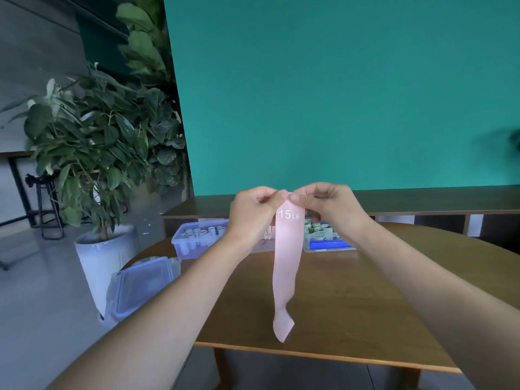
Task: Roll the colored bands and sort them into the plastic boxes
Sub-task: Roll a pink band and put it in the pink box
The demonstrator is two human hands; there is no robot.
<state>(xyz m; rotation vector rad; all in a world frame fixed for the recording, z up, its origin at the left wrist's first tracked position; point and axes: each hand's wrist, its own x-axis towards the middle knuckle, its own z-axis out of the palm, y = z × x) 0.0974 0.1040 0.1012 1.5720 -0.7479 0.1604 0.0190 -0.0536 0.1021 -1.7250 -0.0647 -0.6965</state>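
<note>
A pink band [285, 266] marked "15 LB" hangs straight down over the wooden table [351, 299], its lower end curled. My left hand [253, 209] and my right hand [323, 202] pinch its top edge side by side, held up in front of me. Behind the hands stand clear plastic boxes: the left box [197, 240] holds several pale rolled bands, and the right box [323, 237] holds greenish rolls and shows a blue clip. A middle box is mostly hidden by my left wrist and the band.
Clear lids with blue clips [140, 288] lie stacked at the table's left edge. A large potted plant in a white pot [101, 249] stands on the floor to the left. A low dark shelf [422, 206] runs behind the table under a teal wall.
</note>
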